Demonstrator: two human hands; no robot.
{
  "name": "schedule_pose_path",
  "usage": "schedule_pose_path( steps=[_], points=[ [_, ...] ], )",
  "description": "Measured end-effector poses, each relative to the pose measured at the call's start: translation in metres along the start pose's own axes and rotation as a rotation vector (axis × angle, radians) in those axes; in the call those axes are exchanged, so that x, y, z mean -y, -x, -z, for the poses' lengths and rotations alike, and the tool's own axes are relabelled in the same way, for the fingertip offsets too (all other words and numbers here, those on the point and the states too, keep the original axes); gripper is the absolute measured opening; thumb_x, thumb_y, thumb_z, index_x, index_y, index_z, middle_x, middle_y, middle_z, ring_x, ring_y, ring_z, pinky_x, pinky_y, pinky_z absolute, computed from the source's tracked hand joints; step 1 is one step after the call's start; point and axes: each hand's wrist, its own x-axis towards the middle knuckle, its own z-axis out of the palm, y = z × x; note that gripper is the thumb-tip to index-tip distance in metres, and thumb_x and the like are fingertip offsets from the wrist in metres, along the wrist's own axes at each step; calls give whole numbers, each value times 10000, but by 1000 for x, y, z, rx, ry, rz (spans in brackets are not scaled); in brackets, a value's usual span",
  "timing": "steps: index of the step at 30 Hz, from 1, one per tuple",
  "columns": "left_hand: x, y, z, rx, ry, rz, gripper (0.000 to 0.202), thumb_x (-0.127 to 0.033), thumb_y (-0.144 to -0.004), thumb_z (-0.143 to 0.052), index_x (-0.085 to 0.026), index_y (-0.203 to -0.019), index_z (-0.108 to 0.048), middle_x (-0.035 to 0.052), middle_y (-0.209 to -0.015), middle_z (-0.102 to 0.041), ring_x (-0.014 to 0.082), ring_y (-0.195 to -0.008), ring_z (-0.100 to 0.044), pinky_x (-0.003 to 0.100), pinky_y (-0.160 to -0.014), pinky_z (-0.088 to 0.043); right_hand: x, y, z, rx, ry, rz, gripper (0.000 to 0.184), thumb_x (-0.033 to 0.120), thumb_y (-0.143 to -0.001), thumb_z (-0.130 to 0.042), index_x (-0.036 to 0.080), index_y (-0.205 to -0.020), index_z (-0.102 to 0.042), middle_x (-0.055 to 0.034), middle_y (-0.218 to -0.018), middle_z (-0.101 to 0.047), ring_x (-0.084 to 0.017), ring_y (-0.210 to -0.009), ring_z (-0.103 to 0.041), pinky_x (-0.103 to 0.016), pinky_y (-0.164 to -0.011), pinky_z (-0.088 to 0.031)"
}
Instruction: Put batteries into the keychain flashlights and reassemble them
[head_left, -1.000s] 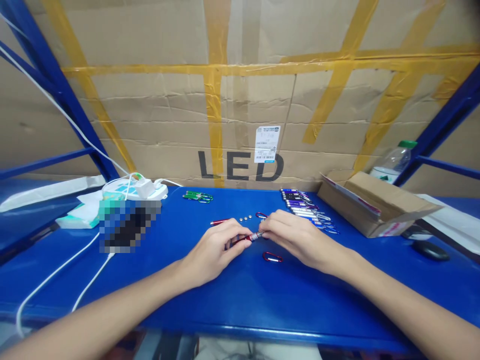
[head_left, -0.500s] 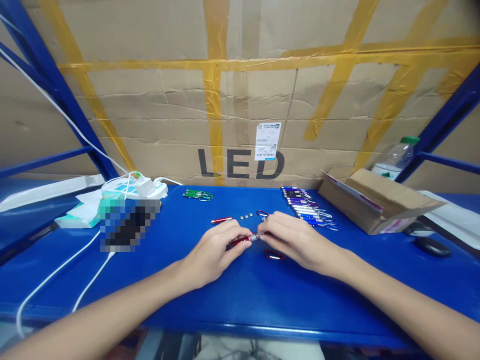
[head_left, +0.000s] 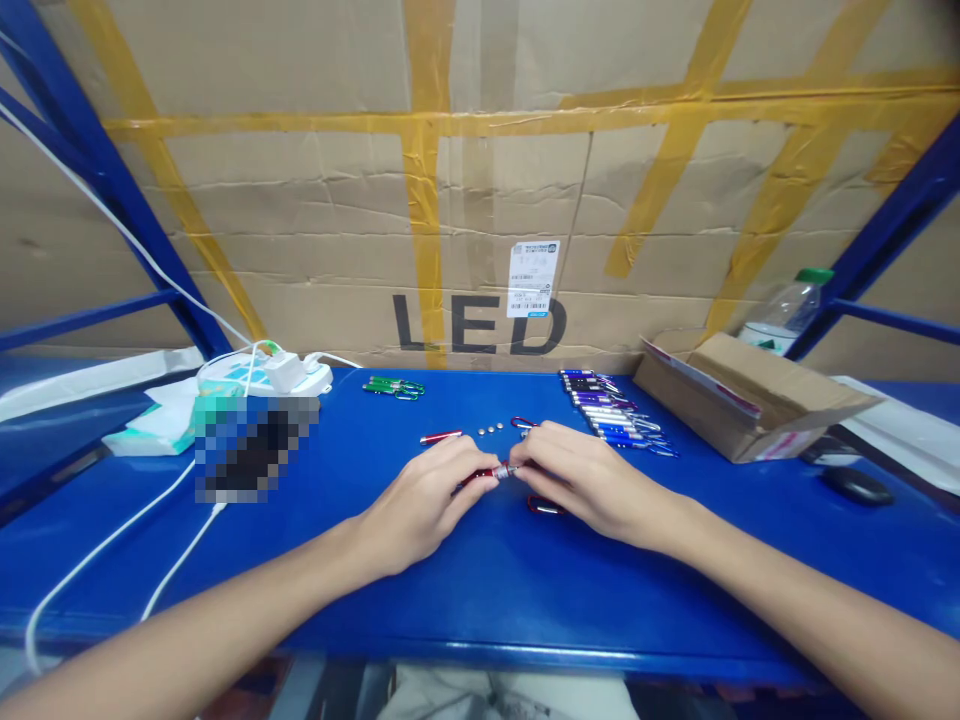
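My left hand (head_left: 427,495) is closed around a small red penlight (head_left: 486,474), its silver end pointing right. At that silver end, the fingertips of my right hand (head_left: 574,475) pinch together on the penlight; my fingers cover part of it. A separate red tube (head_left: 441,438) lies just beyond my left hand. Beside it sit three tiny silver button cells (head_left: 491,430). One red carabiner (head_left: 523,423) shows behind my right fingers, partly hidden, and another red carabiner (head_left: 545,506) lies below them.
Several penlights with carabiners (head_left: 615,412) lie in a row at the right, and green ones (head_left: 394,388) at back left. An open cardboard box (head_left: 750,400), a black mouse (head_left: 857,485) and a bottle (head_left: 787,305) stand right. A power strip (head_left: 296,375) and white cables (head_left: 97,545) occupy the left.
Both hands keep hold of the penlight, with my right fingertips slightly closer to my left hand. The whole view has shifted a little.
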Motion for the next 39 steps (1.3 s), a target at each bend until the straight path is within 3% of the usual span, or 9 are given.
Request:
schedule_pose_path(
  steps=[4, 8, 12, 17, 22, 27, 31, 35, 39],
  points=[
    [1, 0, 1, 1, -159, -79, 190, -249, -1143, -496, -175, -1212, -657, 85, -1108, -740, 212, -1012, -696, 331, -913, -550, 5, -4, 0, 24, -272, -225, 215, 354, -1136, -526, 214, -1036, -654, -22, -874, -677, -174, -782, -618, -301, -760, -492],
    [-3, -4, 3, -52, -377, -244, 195, -207, -1143, -474, -144, -1178, -655, 77, -962, -728, 211, -879, -692, 346, -865, -560, 9, -8, -1, 71, -649, -512, 347, 525, -1051, -636, 195, -943, -648, 7, -774, -642, -146, -666, -575, -277, -638, -469],
    [-5, -5, 4, -108, -440, -308, 180, -200, -1137, -488, -136, -1188, -648, 65, -898, -706, 201, -803, -654, 334, -799, -560, 5, -10, 0, 112, -938, -652, 458, 614, -902, -791, 177, -924, -656, -2, -767, -670, -133, -638, -568, -267, -603, -455],
    [-4, -3, 1, -87, -228, -179, 160, -205, -1124, -540, -172, -1251, -632, 82, -1057, -733, 203, -953, -667, 350, -926, -561, 0, -10, 0, 39, -958, -588, 471, 597, -860, -848, 185, -927, -631, 17, -777, -643, -128, -660, -551, -264, -618, -455],
    [-6, -3, 1, -80, -76, -35, 165, -226, -1123, -558, -190, -1239, -669, 76, -1085, -742, 199, -984, -678, 356, -970, -541, 3, -10, -4, -115, -760, -458, 295, 474, -968, -767, 205, -965, -644, -3, -890, -672, -156, -790, -602, -277, -714, -490],
    [-7, -3, 0, -70, 17, 54, 170, -250, -1114, -582, -200, -1203, -719, 57, -1049, -747, 182, -952, -688, 324, -933, -543, 4, -6, -3, -105, -447, -333, 199, 387, -1066, -648, 211, -991, -701, -39, -969, -760, -187, -854, -670, -303, -806, -529],
    [-7, -4, -1, -74, 56, 73, 177, -271, -1106, -599, -198, -1183, -741, 48, -975, -732, 176, -889, -680, 298, -870, -557, 1, -5, 3, -43, -377, -273, 207, 390, -1079, -632, 213, -1036, -730, -47, -994, -792, -189, -852, -711, -299, -813, -544],
    [-6, -3, -2, -66, 64, 58, 169, -256, -1098, -610, -194, -1199, -731, 43, -970, -723, 171, -883, -677, 284, -862, -555, 0, -5, 4, -46, -385, -282, 234, 410, -1075, -635, 210, -1006, -733, -40, -941, -785, -177, -804, -711, -289, -788, -545],
    [-6, -1, -2, -55, 28, 29, 173, -260, -1111, -585, -192, -1211, -709, 49, -988, -712, 173, -900, -672, 297, -880, -559, 1, -6, 0, -30, -529, -395, 287, 464, -1054, -655, 200, -957, -711, -27, -860, -743, -163, -736, -680, -276, -706, -549]
  ],
)
